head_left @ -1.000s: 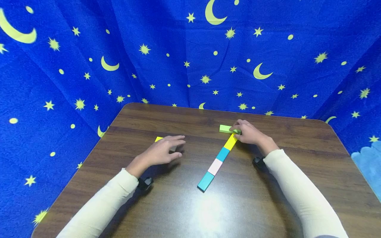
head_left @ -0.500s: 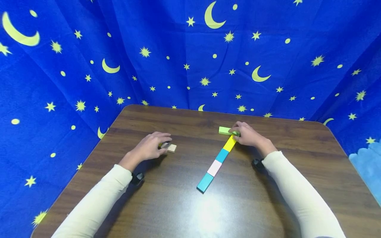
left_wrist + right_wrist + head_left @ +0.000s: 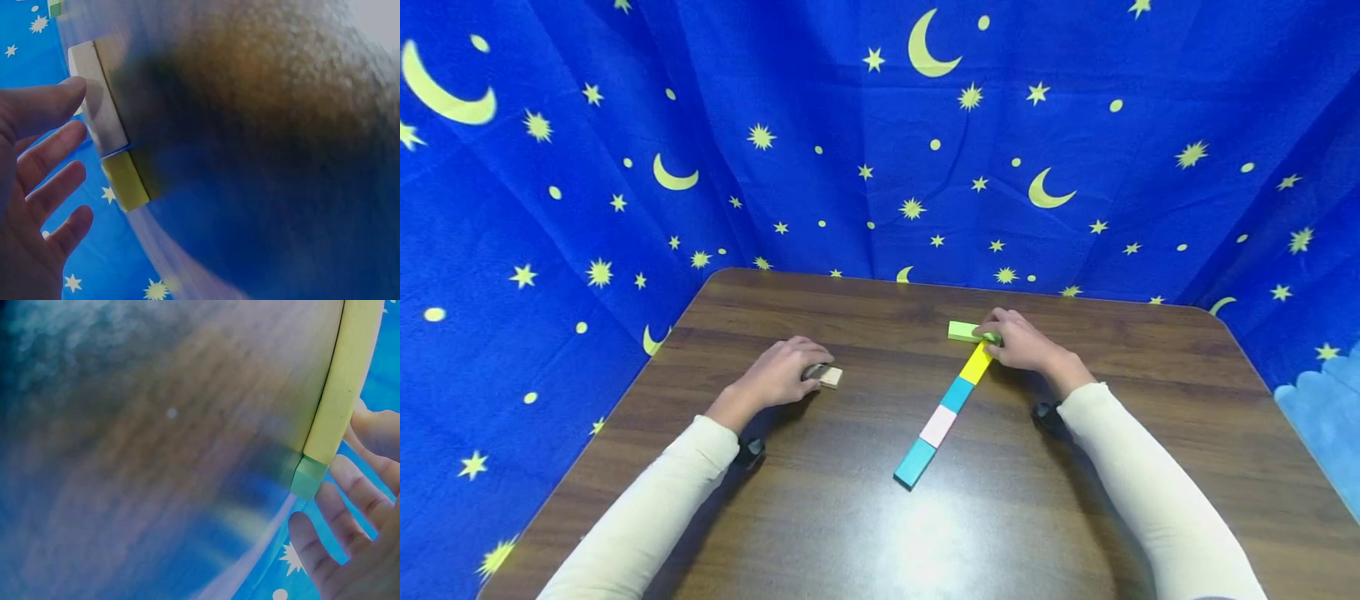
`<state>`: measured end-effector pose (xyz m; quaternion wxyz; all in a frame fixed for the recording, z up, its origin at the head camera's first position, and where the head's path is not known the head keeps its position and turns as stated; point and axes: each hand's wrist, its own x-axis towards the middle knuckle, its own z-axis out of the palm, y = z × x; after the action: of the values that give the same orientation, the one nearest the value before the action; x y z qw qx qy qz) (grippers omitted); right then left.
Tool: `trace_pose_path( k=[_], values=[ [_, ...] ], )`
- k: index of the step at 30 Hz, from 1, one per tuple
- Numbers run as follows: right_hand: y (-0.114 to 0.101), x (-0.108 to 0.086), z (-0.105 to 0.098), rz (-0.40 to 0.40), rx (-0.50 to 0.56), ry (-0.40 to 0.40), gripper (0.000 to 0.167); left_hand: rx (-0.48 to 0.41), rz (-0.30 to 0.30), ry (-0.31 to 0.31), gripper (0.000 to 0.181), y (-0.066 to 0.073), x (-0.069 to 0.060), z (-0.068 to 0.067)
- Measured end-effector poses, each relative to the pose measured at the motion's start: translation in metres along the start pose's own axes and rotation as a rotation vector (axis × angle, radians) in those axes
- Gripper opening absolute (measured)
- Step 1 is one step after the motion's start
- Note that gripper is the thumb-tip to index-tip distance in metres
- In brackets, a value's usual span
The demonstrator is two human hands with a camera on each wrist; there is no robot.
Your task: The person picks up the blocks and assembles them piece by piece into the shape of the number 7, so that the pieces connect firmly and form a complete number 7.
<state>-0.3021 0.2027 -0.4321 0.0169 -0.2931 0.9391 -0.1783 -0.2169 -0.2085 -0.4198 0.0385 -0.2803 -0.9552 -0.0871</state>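
Note:
In the head view my left hand point(image 3: 778, 373) reaches over a cream block point(image 3: 831, 377), thumb on its near side and fingers on its far side. The left wrist view shows a yellow block point(image 3: 127, 181) end to end with that cream block point(image 3: 100, 100); the hand hides the yellow one from above. My right hand point(image 3: 1024, 340) pinches the right end of a light green block point(image 3: 962, 331), which lies across the top of a slanting row. That row holds a yellow block point(image 3: 977, 363), a teal block point(image 3: 957, 394), a pink block point(image 3: 937, 426) and another teal block point(image 3: 914, 463).
A brown wooden table point(image 3: 820, 517) carries all the blocks. Behind it hangs a blue curtain point(image 3: 835, 100) with yellow moons and stars. Black wrist cameras sit under the left wrist point(image 3: 751, 452) and the right wrist point(image 3: 1049, 418).
My left hand has drawn back left and closed in on the cream block, covering the yellow one beside it. My right hand keeps its place at the green block. The head view has shifted slightly.

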Motion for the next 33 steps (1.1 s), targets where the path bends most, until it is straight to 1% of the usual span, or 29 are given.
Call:
trace_pose_path(
  k=[8, 14, 23, 27, 30, 33],
  values=[
    [0.001, 0.000, -0.001, 0.015, 0.014, -0.009, 0.032, 0.008, 0.011, -0.008, 0.036, -0.001, 0.006, 0.008],
    [0.001, 0.000, 0.000, 0.003, 0.009, -0.008, 0.032, -0.005, 0.015, -0.024, 0.031, -0.003, 0.007, 0.010],
    [0.000, 0.001, 0.001, 0.005, -0.002, 0.002, 0.032, -0.023, -0.023, -0.038, 0.032, -0.005, 0.008, 0.012],
    [0.000, 0.001, 0.001, 0.005, 0.000, 0.002, 0.032, -0.019, -0.026, -0.037, 0.032, -0.005, 0.010, 0.012],
    [0.001, 0.001, 0.000, 0.009, 0.007, 0.000, 0.033, -0.029, -0.017, -0.033, 0.032, -0.004, 0.013, 0.013],
    [0.001, 0.001, 0.001, -0.001, 0.007, 0.000, 0.033, -0.049, -0.013, -0.023, 0.032, -0.001, 0.020, 0.014]
  ],
)
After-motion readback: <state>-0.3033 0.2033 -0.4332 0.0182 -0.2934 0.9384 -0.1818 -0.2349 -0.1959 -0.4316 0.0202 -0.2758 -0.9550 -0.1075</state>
